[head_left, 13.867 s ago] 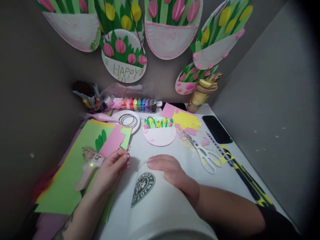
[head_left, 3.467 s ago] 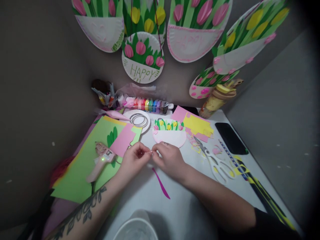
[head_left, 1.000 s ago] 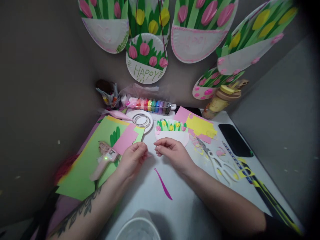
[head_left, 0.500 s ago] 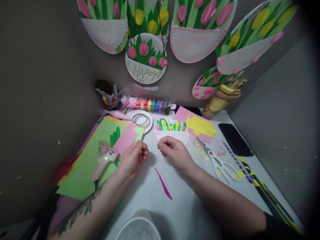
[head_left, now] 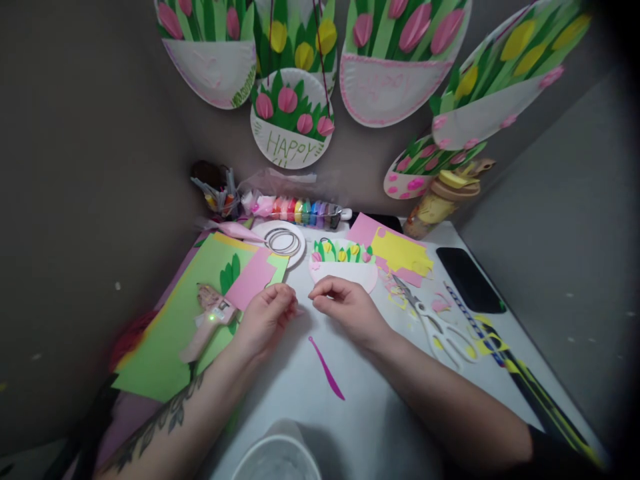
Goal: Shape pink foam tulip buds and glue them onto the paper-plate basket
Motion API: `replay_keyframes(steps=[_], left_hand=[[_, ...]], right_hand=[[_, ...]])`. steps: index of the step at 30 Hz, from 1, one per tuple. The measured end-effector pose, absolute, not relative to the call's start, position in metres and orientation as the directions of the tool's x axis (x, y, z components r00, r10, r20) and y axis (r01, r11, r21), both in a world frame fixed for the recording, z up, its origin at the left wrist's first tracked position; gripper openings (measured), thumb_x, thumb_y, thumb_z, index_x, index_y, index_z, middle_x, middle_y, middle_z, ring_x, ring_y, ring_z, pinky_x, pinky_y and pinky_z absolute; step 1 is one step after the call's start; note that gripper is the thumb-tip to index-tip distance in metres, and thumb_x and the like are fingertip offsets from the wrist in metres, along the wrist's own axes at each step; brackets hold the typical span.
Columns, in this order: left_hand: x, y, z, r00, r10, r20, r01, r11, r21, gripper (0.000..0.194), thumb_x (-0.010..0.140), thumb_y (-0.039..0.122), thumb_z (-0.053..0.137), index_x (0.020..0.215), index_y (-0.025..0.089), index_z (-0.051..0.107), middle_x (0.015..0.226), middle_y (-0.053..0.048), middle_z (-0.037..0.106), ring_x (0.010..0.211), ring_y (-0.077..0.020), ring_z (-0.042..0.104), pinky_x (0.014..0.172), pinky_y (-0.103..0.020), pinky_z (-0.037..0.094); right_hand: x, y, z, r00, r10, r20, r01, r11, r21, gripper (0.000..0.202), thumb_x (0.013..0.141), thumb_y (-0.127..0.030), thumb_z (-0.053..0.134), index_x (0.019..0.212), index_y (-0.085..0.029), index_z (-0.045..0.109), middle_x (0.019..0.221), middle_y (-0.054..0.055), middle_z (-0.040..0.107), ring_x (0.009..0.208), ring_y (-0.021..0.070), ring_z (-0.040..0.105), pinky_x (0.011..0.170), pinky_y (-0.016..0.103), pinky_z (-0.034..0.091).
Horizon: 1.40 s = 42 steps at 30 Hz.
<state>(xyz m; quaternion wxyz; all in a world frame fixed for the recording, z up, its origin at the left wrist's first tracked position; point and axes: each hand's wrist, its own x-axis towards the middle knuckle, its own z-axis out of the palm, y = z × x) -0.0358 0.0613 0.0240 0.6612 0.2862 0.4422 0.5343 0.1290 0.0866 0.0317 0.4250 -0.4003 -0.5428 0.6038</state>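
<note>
My left hand point(head_left: 267, 317) is closed in a pinch above the white table. A tiny pale bit shows at its fingertips, too small to name. Facing it across a narrow gap, my right hand point(head_left: 349, 312) has thumb and forefinger brought together; whatever lies between them is hidden. Just beyond the right hand lies a small paper-plate basket point(head_left: 345, 268) with green leaves and yellow and pink tulips. Below both hands, a magenta plastic modelling knife point(head_left: 326, 368) rests on the table.
Left are a glue gun point(head_left: 213, 325) with a green light and green paper point(head_left: 165, 340). Scissors point(head_left: 435, 323), yellow paper point(head_left: 400, 252) and a black phone point(head_left: 470, 280) lie right. A white tub point(head_left: 277, 460) stands in front; colourful clay point(head_left: 305, 210) lies behind.
My right hand has shifted slightly left, its fingertips reaching nearer to my left hand. The left hand has turned a little and stays closed. Everything on the table keeps its place.
</note>
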Motion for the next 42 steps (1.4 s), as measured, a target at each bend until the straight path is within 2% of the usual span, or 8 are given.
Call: replay_keyframes(steps=[8,13,18,23,26,28,37,42], left_hand=[[-0.036,0.061,0.025,0.062,0.960,-0.272,-0.444,0.271,0.854,0.032,0.069,0.041,0.079,0.071,0.014,0.061,0.062,0.003,0.053,0.056,-0.0063,0.045,0.058,-0.019,0.038],[-0.035,0.062,0.025,0.050,0.959,-0.280,-0.448,0.272,0.852,0.028,0.068,0.036,0.080,0.076,0.014,0.064,0.065,0.002,0.056,0.059,-0.0074,0.048,0.061,-0.020,0.044],[-0.037,0.064,0.020,-0.016,0.960,-0.281,-0.373,0.255,0.892,0.030,0.064,0.033,0.081,0.082,0.014,0.067,0.072,-0.001,0.062,0.065,-0.0108,0.056,0.064,-0.023,0.047],[-0.048,0.068,0.009,-0.136,0.987,-0.085,0.133,0.103,0.986,0.017,0.068,0.030,0.075,0.080,0.019,0.070,0.078,-0.002,0.065,0.068,-0.0152,0.055,0.065,-0.027,0.044],[-0.054,0.070,0.005,-0.083,0.991,0.109,0.495,-0.054,0.867,0.004,0.071,0.026,0.071,0.073,0.022,0.070,0.075,-0.004,0.064,0.073,-0.0195,0.052,0.070,-0.029,0.037],[-0.055,0.071,0.003,-0.033,0.988,0.154,0.578,-0.107,0.809,0.003,0.074,0.025,0.068,0.073,0.024,0.071,0.075,-0.005,0.065,0.078,-0.0226,0.052,0.073,-0.030,0.034],[-0.051,0.075,-0.009,-0.032,0.998,0.061,0.560,-0.032,0.828,0.008,0.074,0.026,0.066,0.076,0.026,0.074,0.065,-0.005,0.063,0.074,-0.0238,0.053,0.067,-0.029,0.032],[-0.046,0.077,0.012,-0.177,0.980,-0.096,0.020,0.101,0.995,0.034,0.079,0.039,0.066,0.109,0.024,0.068,0.106,-0.008,0.069,0.094,-0.0210,0.059,0.077,-0.028,0.044]], right_hand=[[0.133,0.087,0.027,-0.363,0.932,0.010,-0.040,-0.004,-0.999,0.033,0.082,-0.049,0.062,0.070,-0.019,0.068,0.067,0.000,0.061,0.063,0.0132,0.052,0.065,0.028,0.041],[0.133,0.089,0.025,-0.309,0.951,0.016,-0.001,0.017,-1.000,0.015,0.078,-0.035,0.067,0.082,-0.021,0.073,0.081,0.001,0.065,0.067,0.0126,0.054,0.066,0.028,0.043],[0.132,0.090,0.021,-0.272,0.961,-0.044,-0.017,-0.050,-0.999,0.018,0.076,-0.030,0.065,0.091,-0.023,0.073,0.083,0.002,0.068,0.070,0.0136,0.057,0.069,0.029,0.047],[0.131,0.092,0.019,-0.208,0.976,-0.061,-0.056,-0.074,-0.996,0.013,0.068,-0.027,0.072,0.076,-0.021,0.065,0.076,-0.001,0.064,0.071,0.0136,0.057,0.070,0.028,0.045],[0.130,0.093,0.020,-0.223,0.971,-0.083,-0.033,-0.092,-0.995,0.013,0.067,-0.026,0.072,0.072,-0.020,0.061,0.071,-0.003,0.061,0.068,0.0129,0.055,0.067,0.027,0.043],[0.129,0.093,0.022,-0.240,0.966,-0.096,-0.034,-0.107,-0.994,0.012,0.069,-0.028,0.070,0.073,-0.020,0.061,0.069,-0.003,0.060,0.066,0.0123,0.054,0.066,0.027,0.043],[0.130,0.096,0.017,-0.252,0.965,-0.069,-0.046,-0.083,-0.995,0.010,0.072,-0.028,0.068,0.075,-0.020,0.062,0.070,-0.003,0.061,0.065,0.0117,0.054,0.067,0.027,0.044],[0.130,0.092,0.014,-0.229,0.973,-0.011,-0.037,-0.020,-0.999,0.012,0.076,-0.027,0.067,0.087,-0.021,0.067,0.082,0.000,0.068,0.077,0.0150,0.062,0.074,0.030,0.048]])
